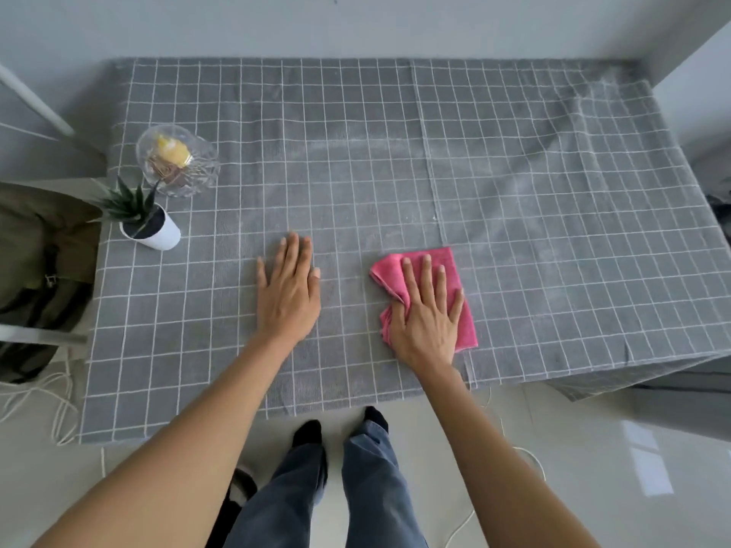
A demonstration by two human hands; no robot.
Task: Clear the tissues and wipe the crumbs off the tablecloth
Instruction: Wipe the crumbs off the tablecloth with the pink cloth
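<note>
A grey tablecloth [514, 191] with a white grid covers the table. A folded pink cloth [463, 278] lies on it near the front edge, right of centre. My right hand [427, 310] presses flat on the pink cloth, fingers spread, covering most of it. My left hand [288, 290] lies flat on the bare tablecloth to the left of the cloth, fingers together, holding nothing. Pale streaks show on the fabric at the middle and the far right. No tissues are in sight.
A clear glass dish [178, 160] with a yellow item inside stands at the left. A small potted plant [146, 223] in a white pot leans beside it. A dark bag [35, 270] rests on a chair to the left. White cables [55, 405] trail on the floor.
</note>
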